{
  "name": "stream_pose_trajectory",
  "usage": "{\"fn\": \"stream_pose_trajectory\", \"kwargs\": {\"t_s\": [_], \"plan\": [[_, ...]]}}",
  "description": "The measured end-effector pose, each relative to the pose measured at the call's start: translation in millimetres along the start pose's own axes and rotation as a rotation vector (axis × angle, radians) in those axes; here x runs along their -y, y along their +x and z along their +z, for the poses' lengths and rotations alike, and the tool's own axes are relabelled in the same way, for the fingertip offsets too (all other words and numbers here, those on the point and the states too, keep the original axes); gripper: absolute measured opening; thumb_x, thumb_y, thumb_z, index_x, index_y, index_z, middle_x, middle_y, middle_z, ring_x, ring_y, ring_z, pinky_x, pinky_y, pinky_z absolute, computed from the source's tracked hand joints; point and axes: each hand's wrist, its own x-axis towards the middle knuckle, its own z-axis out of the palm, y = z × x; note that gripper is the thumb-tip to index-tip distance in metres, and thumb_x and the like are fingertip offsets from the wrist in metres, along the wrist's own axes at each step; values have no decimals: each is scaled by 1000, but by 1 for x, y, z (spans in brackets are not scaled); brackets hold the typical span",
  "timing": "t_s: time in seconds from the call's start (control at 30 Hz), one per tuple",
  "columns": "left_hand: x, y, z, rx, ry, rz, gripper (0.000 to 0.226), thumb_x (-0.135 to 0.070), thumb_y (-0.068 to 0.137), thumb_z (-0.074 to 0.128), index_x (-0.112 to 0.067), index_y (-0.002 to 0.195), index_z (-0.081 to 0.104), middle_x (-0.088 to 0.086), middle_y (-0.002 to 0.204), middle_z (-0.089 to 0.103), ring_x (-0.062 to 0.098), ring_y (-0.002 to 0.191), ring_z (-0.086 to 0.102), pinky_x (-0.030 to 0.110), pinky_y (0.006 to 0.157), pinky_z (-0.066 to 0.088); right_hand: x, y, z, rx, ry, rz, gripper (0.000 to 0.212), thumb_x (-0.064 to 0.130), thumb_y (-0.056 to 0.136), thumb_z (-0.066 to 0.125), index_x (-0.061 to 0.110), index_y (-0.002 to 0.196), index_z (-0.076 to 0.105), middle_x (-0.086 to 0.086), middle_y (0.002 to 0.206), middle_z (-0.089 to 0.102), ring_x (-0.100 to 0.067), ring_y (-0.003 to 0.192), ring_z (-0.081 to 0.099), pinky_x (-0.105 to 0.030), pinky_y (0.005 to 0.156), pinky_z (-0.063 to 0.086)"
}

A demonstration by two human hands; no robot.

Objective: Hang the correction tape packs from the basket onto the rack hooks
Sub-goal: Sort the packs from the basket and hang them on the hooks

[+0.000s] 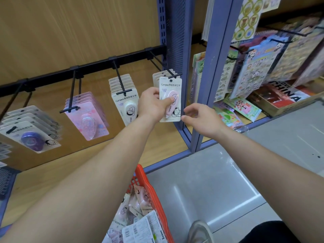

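Left hand (154,104) pinches the pink correction tape pack (171,85) at the rightmost hook (174,75) tip; right hand (199,118) hovers loosely spread beside its corner. Let go too early and it may slide off.

The left hand (154,104) covers the left side of the pink pack (172,102). The red basket (141,170) runs off the bottom edge, partly behind the left forearm (87,181); print on its packs (138,228) is too small to read.

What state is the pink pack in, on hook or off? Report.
Pink pack seemingly off: hole shows empty below the hook tip; left hand grips it.
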Motion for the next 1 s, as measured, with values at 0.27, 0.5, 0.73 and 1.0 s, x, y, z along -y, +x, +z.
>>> {"fn": "stream_pose_trajectory", "kwargs": {"t_s": [0.27, 0.5, 0.73, 1.0], "plan": [[1, 14, 5, -76, 90, -10, 25, -25, 83, 85, -28, 86, 60, -4, 99, 76, 16, 90, 72, 36, 86, 58, 2, -2, 4, 45, -30, -26, 34, 38, 97, 66, 23, 126, 64, 6, 118, 64, -9, 101, 57, -26, 84, 40], [40, -29, -22, 44, 276, -72, 45, -33, 89, 79, -15, 127, 62, -1, 122, 66, 16, 112, 63, 31, 100, 48, 14, -11, 22, 141, -94, -65, 37, 41, 95, 68, 22, 127, 63, 3, 117, 61, -15, 106, 58, -29, 86, 42], [133, -137, -126, 272, 458, -220, 39, -27, 90, 77, -17, 126, 64, -2, 119, 70, 13, 101, 68, 36, 98, 55, 50, -45, 63, 371, -298, -118, 45, 44, 95, 67, 17, 131, 63, -3, 130, 60, -21, 120, 57, -34, 99, 47], [226, -244, -235, 245, 575, -453, 36, -32, 91, 75, -17, 122, 64, 0, 118, 68, 19, 85, 74, 37, 84, 58, 67, -134, 166, 625, -483, -218, 27, 36, 94, 63, 20, 116, 63, -6, 121, 59, -25, 114, 58, -35, 89, 47]]}}
